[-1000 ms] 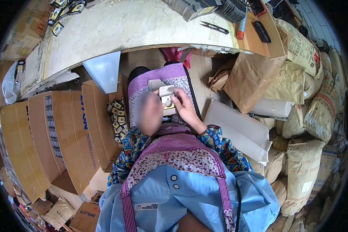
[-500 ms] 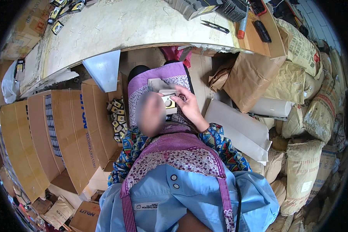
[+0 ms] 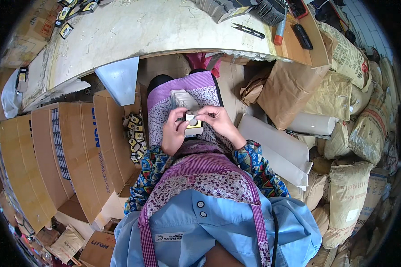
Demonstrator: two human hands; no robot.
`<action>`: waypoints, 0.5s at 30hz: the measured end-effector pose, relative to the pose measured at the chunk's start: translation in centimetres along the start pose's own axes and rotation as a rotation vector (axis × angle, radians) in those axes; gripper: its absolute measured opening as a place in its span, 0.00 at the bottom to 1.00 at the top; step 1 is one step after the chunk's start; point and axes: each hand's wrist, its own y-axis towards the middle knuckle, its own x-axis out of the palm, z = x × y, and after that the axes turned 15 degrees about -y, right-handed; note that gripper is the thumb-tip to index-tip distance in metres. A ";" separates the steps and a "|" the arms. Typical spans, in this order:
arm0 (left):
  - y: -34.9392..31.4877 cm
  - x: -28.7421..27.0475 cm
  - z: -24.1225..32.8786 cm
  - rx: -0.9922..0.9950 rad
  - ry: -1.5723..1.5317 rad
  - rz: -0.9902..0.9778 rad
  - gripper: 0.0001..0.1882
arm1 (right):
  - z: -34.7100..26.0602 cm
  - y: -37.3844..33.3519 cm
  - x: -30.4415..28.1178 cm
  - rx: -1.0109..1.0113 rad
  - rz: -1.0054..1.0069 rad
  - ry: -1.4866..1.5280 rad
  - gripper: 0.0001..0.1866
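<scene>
Above my lap, a small white, yellow and black card pack (image 3: 193, 130) with a round grey spot is pinched between both hands. My left hand (image 3: 173, 132) has its thumb and fingers closed on the pack's left side. At its upper right edge, the fingertips of my right hand (image 3: 219, 121) are closed on it too. Just beyond the pack, a fanned stack of pale cards (image 3: 181, 99) lies on the flowered purple apron (image 3: 158, 100). My fingers hide part of the pack's upper edge.
A worktable (image 3: 165, 31) spans the far side, bearing snips (image 3: 248, 30), card stacks (image 3: 225, 10) and an orange-tipped tube (image 3: 279, 33). On my left, an open carton (image 3: 116, 147) holds several similar small packs (image 3: 136, 133). Paper sacks (image 3: 347, 196) crowd the right.
My left hand has come in against the pack, and my right fingers have closed at its top edge. The pack's round spot, pale before, now looks grey.
</scene>
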 end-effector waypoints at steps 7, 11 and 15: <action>-0.5 -4.4 5.8 -0.012 1.034 0.059 0.11 | 2.2 -0.9 2.6 -0.104 0.251 -0.706 0.13; -0.6 -4.8 3.4 0.327 1.002 -0.001 0.18 | 1.4 -0.5 2.6 -0.161 0.207 -0.868 0.13; -0.4 -0.4 1.1 0.415 0.957 -0.214 0.34 | 0.8 0.2 2.0 -0.104 0.246 -0.429 0.09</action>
